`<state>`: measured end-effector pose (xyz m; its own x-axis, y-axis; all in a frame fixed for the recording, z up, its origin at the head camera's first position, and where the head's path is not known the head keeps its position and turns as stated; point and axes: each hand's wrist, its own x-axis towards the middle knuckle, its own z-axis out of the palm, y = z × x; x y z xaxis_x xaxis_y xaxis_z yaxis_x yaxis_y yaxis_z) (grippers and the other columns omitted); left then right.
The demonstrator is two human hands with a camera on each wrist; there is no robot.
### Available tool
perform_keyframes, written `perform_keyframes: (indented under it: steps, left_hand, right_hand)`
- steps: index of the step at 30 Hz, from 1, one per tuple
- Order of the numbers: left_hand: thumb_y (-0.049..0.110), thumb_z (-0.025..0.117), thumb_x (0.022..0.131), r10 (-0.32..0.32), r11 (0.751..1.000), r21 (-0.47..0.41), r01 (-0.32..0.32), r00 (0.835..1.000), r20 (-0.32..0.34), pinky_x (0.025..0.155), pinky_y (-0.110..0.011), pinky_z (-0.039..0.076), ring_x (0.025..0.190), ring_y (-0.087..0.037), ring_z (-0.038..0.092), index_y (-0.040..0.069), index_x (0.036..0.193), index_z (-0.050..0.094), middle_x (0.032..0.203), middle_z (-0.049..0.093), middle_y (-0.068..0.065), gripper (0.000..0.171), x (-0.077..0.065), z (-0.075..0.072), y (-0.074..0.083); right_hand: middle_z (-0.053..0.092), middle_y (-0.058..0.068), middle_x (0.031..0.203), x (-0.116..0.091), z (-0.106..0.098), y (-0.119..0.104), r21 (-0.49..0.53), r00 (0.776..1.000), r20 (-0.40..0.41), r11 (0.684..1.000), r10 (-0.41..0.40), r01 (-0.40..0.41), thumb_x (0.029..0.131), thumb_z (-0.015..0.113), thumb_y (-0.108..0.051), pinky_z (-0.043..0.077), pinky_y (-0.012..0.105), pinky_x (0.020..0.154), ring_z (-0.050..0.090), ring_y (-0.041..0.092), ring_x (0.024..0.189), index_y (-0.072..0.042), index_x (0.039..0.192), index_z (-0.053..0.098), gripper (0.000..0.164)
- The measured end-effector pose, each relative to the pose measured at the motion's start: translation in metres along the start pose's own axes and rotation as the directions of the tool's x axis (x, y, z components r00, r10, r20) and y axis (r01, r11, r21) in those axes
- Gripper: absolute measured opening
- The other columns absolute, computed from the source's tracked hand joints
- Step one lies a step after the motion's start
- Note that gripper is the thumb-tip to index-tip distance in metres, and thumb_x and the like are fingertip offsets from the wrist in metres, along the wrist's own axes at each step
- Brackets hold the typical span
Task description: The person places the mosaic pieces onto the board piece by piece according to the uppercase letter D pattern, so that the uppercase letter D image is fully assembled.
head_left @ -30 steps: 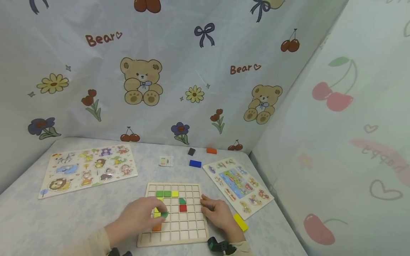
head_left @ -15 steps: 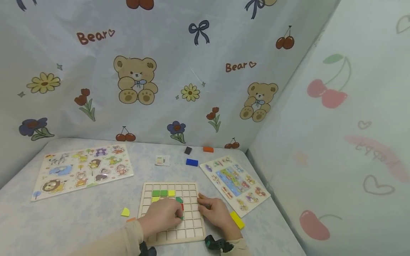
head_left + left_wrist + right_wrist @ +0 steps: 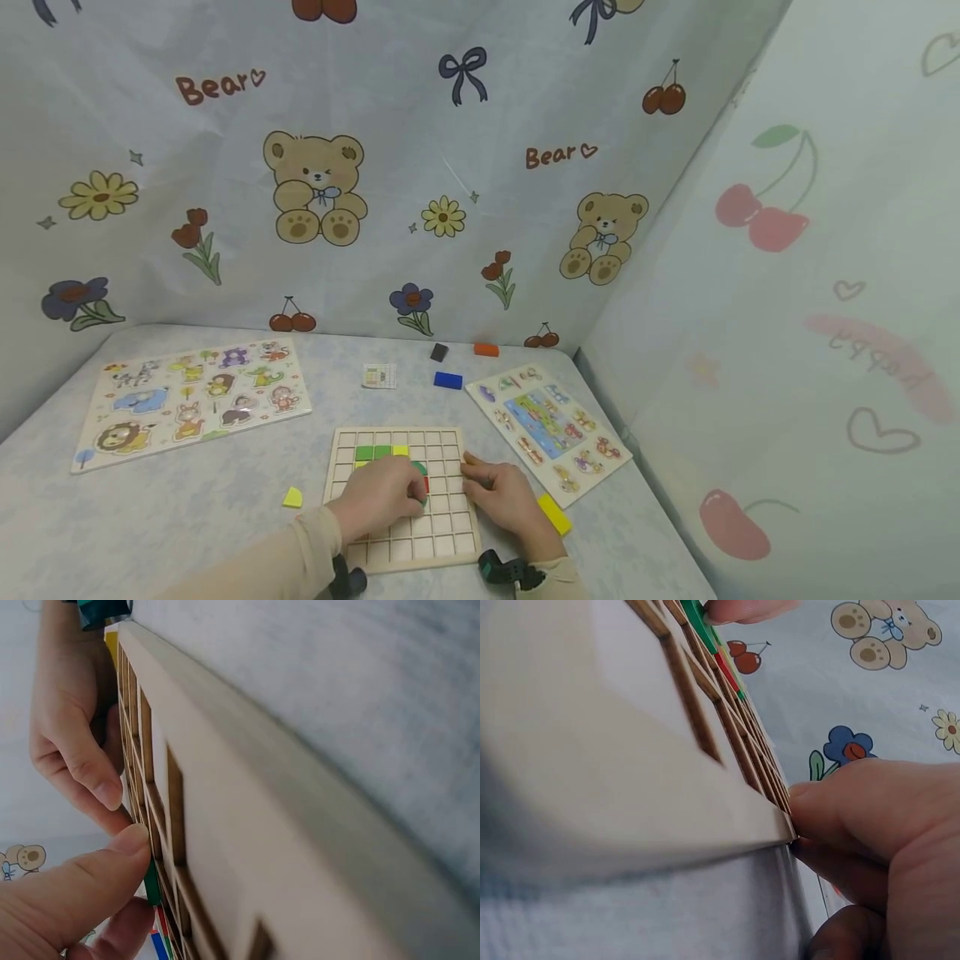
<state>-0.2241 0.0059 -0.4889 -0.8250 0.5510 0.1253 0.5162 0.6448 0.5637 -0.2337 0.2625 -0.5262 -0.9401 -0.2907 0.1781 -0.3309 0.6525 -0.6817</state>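
The wooden grid board (image 3: 442, 546) lies on the table before me. Over its middle is my left hand (image 3: 381, 493), with thumb and forefinger pinching a green rounded tile (image 3: 152, 883) low against the grid. Just beyond those fingertips a red square tile (image 3: 724, 669) sits in the board, and past it a green tile (image 3: 422, 468). Two green square tiles (image 3: 373, 452) and a yellow square tile (image 3: 401, 451) line a row farther back; my left hand hides other tiles. My right hand (image 3: 502, 497) holds the board's right edge between thumb and fingers.
An animal puzzle board (image 3: 195, 400) lies at the left, another picture puzzle (image 3: 551, 433) at the right. Loose pieces include a yellow quarter-round (image 3: 293, 497), a yellow block (image 3: 554, 514), a blue block (image 3: 448, 381), an orange block (image 3: 486, 350) and a dark block (image 3: 439, 352). A small printed card (image 3: 379, 376) lies behind the board.
My left hand has carried the green tile rightward across the board to just in front of the red square. My right hand keeps its hold on the edge. The head view has shifted slightly.
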Motion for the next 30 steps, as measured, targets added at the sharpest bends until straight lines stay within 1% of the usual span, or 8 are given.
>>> perform_keyframes:
  steps: [10,14,17,22,24,26,28,30]
  left_hand:
    - [0.024,0.086,0.082,0.012,1.0,-0.007,-0.012,1.0,-0.021,0.059,-0.027,0.05,0.07,0.002,0.058,0.027,0.081,0.079,0.081,0.067,0.021,0.008,0.001,-0.001,-0.005]
    - [0.031,0.084,0.085,-0.048,0.998,-0.04,0.048,0.999,-0.012,0.06,-0.03,0.051,0.073,-0.001,0.061,0.03,0.083,0.079,0.082,0.069,0.021,0.005,-0.005,-0.012,-0.007]
    - [0.036,0.08,0.089,-0.142,0.989,-0.048,0.14,0.988,-0.056,0.069,-0.035,0.054,0.082,-0.004,0.064,0.032,0.087,0.079,0.087,0.07,0.02,0.004,-0.018,-0.035,-0.014]
    - [0.033,0.075,0.094,-0.296,0.954,-0.006,0.299,0.943,-0.15,0.073,-0.038,0.053,0.086,-0.01,0.062,0.025,0.106,0.079,0.103,0.074,0.01,0.015,-0.051,-0.085,-0.051]
    - [0.03,0.075,0.093,-0.336,0.94,0.001,0.34,0.929,-0.153,0.069,-0.037,0.051,0.084,-0.012,0.06,0.021,0.112,0.078,0.108,0.075,0.004,0.021,-0.066,-0.098,-0.071]
    - [0.027,0.076,0.092,-0.374,0.926,-0.006,0.377,0.917,-0.141,0.07,-0.035,0.05,0.086,-0.013,0.06,0.02,0.114,0.077,0.108,0.074,0.003,0.023,-0.078,-0.103,-0.088]
    - [0.026,0.078,0.09,-0.371,0.928,-0.024,0.371,0.922,-0.113,0.068,-0.034,0.048,0.083,-0.013,0.059,0.02,0.113,0.076,0.104,0.073,0.004,0.023,-0.088,-0.101,-0.101]
    - [0.028,0.082,0.087,-0.337,0.942,-0.035,0.335,0.938,-0.084,0.067,-0.031,0.047,0.079,-0.01,0.058,0.023,0.109,0.076,0.097,0.071,0.008,0.024,-0.095,-0.093,-0.107]
  right_hand:
    - [0.066,0.001,0.139,0.004,0.002,-0.001,-0.01,1.0,-0.005,1.0,-0.012,0.012,0.097,0.069,-0.024,0.05,0.049,0.105,0.061,0.026,0.13,-0.01,0.126,0.074,0.032]
    - [0.065,0.001,0.139,0.004,0.004,-0.001,-0.007,1.0,-0.003,1.0,-0.017,0.017,0.098,0.069,-0.023,0.05,0.048,0.105,0.062,0.026,0.13,-0.01,0.126,0.074,0.031]
    - [0.065,0.001,0.139,0.005,0.006,-0.001,-0.01,1.0,0.007,1.0,-0.016,0.016,0.097,0.069,-0.023,0.051,0.047,0.105,0.062,0.026,0.129,-0.011,0.126,0.074,0.031]
    - [0.066,0.002,0.139,0.003,0.006,-0.004,-0.025,1.0,0.008,1.0,-0.008,0.008,0.096,0.07,-0.022,0.05,0.05,0.105,0.061,0.029,0.13,-0.009,0.126,0.074,0.032]
    - [0.065,0.002,0.139,0.001,0.004,-0.005,-0.03,1.0,0.008,1.0,-0.001,0.001,0.096,0.07,-0.023,0.05,0.05,0.105,0.061,0.029,0.131,-0.01,0.126,0.074,0.033]
    - [0.065,0.002,0.14,0.001,0.002,-0.006,-0.032,1.0,0.006,0.999,0.0,0.0,0.096,0.07,-0.022,0.049,0.051,0.105,0.061,0.029,0.131,-0.009,0.126,0.073,0.033]
    - [0.065,0.002,0.14,0.0,0.001,-0.006,-0.033,1.0,0.004,0.999,0.001,-0.001,0.096,0.07,-0.022,0.049,0.051,0.105,0.061,0.029,0.131,-0.009,0.126,0.073,0.033]
    - [0.065,0.001,0.14,0.0,0.0,-0.006,-0.035,1.0,-0.001,0.999,0.009,-0.009,0.096,0.07,-0.022,0.049,0.049,0.106,0.061,0.027,0.131,-0.01,0.126,0.073,0.033]
